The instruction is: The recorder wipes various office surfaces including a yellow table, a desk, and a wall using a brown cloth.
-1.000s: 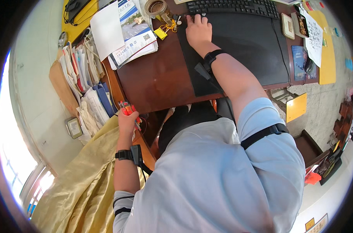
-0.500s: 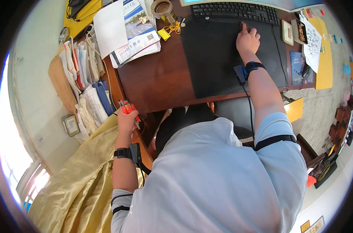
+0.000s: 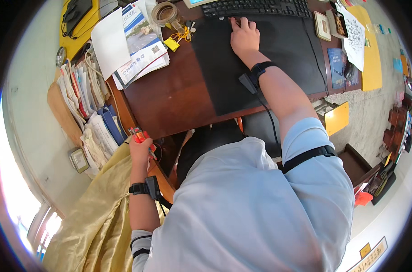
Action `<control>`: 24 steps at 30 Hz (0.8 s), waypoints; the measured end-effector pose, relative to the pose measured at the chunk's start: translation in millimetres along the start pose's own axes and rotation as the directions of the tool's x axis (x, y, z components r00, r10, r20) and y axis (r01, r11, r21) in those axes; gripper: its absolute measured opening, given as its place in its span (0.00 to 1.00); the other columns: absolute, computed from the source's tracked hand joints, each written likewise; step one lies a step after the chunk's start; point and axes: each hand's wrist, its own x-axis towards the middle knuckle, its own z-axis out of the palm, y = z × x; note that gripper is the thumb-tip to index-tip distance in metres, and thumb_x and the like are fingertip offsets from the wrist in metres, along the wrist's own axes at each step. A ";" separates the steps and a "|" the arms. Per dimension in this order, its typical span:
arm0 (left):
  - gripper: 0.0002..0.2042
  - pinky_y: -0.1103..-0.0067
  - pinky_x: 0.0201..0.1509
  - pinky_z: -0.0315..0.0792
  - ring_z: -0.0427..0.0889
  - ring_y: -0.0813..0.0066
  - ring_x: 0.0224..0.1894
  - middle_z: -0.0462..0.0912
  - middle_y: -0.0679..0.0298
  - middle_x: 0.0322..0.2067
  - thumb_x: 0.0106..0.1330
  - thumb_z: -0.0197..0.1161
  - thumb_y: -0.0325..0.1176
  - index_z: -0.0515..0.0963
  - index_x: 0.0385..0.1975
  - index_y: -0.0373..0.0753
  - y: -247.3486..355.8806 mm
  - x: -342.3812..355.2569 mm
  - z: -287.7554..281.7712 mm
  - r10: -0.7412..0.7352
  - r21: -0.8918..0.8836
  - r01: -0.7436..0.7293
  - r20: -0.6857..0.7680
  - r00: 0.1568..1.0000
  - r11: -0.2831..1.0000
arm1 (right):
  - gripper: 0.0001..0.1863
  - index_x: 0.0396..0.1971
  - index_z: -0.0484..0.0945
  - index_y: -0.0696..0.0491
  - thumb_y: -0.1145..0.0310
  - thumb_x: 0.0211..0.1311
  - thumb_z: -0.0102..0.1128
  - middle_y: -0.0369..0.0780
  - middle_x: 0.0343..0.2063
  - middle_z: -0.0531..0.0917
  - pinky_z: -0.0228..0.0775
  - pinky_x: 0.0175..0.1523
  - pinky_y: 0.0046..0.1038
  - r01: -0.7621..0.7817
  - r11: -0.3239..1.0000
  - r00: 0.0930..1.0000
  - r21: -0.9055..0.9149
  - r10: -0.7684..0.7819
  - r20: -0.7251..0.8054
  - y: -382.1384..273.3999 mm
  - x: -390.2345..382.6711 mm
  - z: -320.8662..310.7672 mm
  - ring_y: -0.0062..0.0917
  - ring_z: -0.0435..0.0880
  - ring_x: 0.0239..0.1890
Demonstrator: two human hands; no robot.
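Note:
My left hand (image 3: pixel 139 148) is closed round a bunch of red pens (image 3: pixel 137 132), held low beside the desk's left front corner. Over the black desk mat (image 3: pixel 269 59), just below the black keyboard (image 3: pixel 255 8), is my right hand (image 3: pixel 245 37). Its fingers are bent and drawn together, with a small dark, reddish bit showing at the fingertips; what it is I cannot make out. A small pale object (image 3: pixel 221 18) lies on the mat to the left of those fingertips.
Papers and brochures (image 3: pixel 140 38), a brown-stained jar (image 3: pixel 166 14) and a yellow tag (image 3: pixel 172 44) lie at the desk's left. Upright files (image 3: pixel 85 86) stand left of it. A framed box (image 3: pixel 322 26) and a mouse (image 3: pixel 349 71) are rightward. Gold cloth (image 3: pixel 92 217) hangs at lower left.
My right hand has moved left across the mat, closer to the small pale object. The left hand still grips the pens. The whole view has shifted a little.

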 end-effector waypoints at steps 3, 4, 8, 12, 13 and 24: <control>0.11 0.79 0.32 0.73 0.77 0.79 0.28 0.76 0.70 0.29 0.55 0.63 0.20 0.74 0.36 0.40 3.1 1.9 0.3 0.017 0.054 -0.015 -0.033 0.999 0.998 | 0.25 0.59 0.79 0.43 0.63 0.59 0.61 0.37 0.49 0.74 0.71 0.50 0.40 0.028 0.999 0.999 0.030 -0.029 0.026 1.7 5.4 -4.8 0.37 0.73 0.51; 0.11 0.79 0.32 0.73 0.77 0.79 0.28 0.76 0.70 0.29 0.55 0.63 0.20 0.74 0.36 0.40 4.3 2.8 -1.1 0.020 0.061 -0.018 -0.030 0.999 0.998 | 0.24 0.59 0.79 0.40 0.62 0.60 0.60 0.37 0.49 0.74 0.71 0.51 0.41 0.019 1.000 0.999 0.022 -0.020 0.040 3.4 6.9 -5.4 0.38 0.73 0.52; 0.13 0.80 0.38 0.73 0.77 0.79 0.31 0.77 0.70 0.30 0.55 0.64 0.21 0.74 0.38 0.40 2.8 7.9 -5.1 0.040 0.088 -0.037 -0.037 0.999 0.995 | 0.23 0.58 0.79 0.38 0.63 0.61 0.59 0.37 0.49 0.74 0.71 0.52 0.42 -0.032 0.999 0.997 0.024 0.030 0.070 23.4 12.3 -8.8 0.38 0.73 0.53; 0.12 0.80 0.37 0.73 0.77 0.79 0.30 0.77 0.70 0.30 0.55 0.64 0.21 0.73 0.38 0.40 -0.4 11.9 -9.2 0.036 0.103 -0.033 -0.026 0.999 0.994 | 0.20 0.55 0.80 0.38 0.61 0.62 0.57 0.39 0.49 0.75 0.73 0.51 0.45 -0.152 0.987 0.988 -0.043 0.153 0.022 65.1 16.7 -1.3 0.41 0.74 0.53; 0.12 0.80 0.37 0.73 0.77 0.79 0.30 0.77 0.70 0.30 0.55 0.64 0.21 0.73 0.38 0.40 -0.8 11.9 -9.3 0.035 0.104 -0.032 -0.026 0.999 0.994 | 0.21 0.55 0.80 0.37 0.60 0.61 0.58 0.39 0.49 0.75 0.75 0.50 0.45 -0.167 0.983 0.986 -0.078 0.168 0.000 74.3 16.8 -2.1 0.41 0.75 0.51; 0.12 0.80 0.36 0.74 0.77 0.79 0.29 0.76 0.70 0.28 0.55 0.63 0.21 0.73 0.37 0.41 7.0 10.6 8.7 0.064 0.102 -0.063 -0.010 0.998 0.993 | 0.25 0.64 0.74 0.37 0.58 0.66 0.54 0.45 0.54 0.72 0.76 0.54 0.44 -0.477 0.860 0.872 -0.180 0.488 0.022 164.7 -22.0 -24.3 0.48 0.73 0.55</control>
